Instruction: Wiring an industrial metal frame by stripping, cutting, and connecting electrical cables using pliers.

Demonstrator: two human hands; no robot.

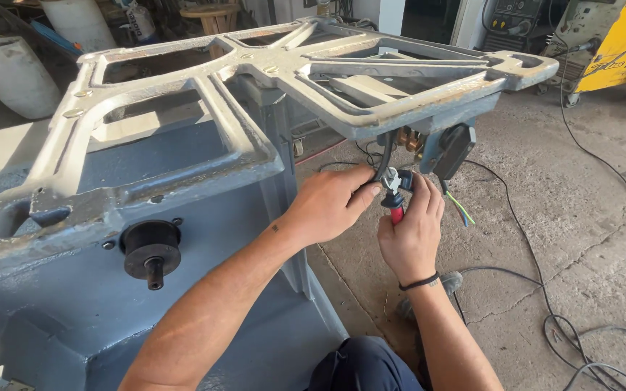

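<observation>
right hand (pixel 409 235) closed round red-handled pliers (pixel 394 199), jaws probably on cable | left hand (pixel 331 203) pinching black cable (pixel 384 161) under frame corner | black switch box (pixel 452 150) just beside | grey cast frame (pixel 255 80) beyond

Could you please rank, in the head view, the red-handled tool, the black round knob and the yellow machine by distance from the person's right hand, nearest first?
From the right hand:
1. Red-handled tool, held in that hand, under the frame's corner.
2. Black round knob, far to the left, on the blue machine body.
3. Yellow machine, at the upper right, across the floor.
</observation>
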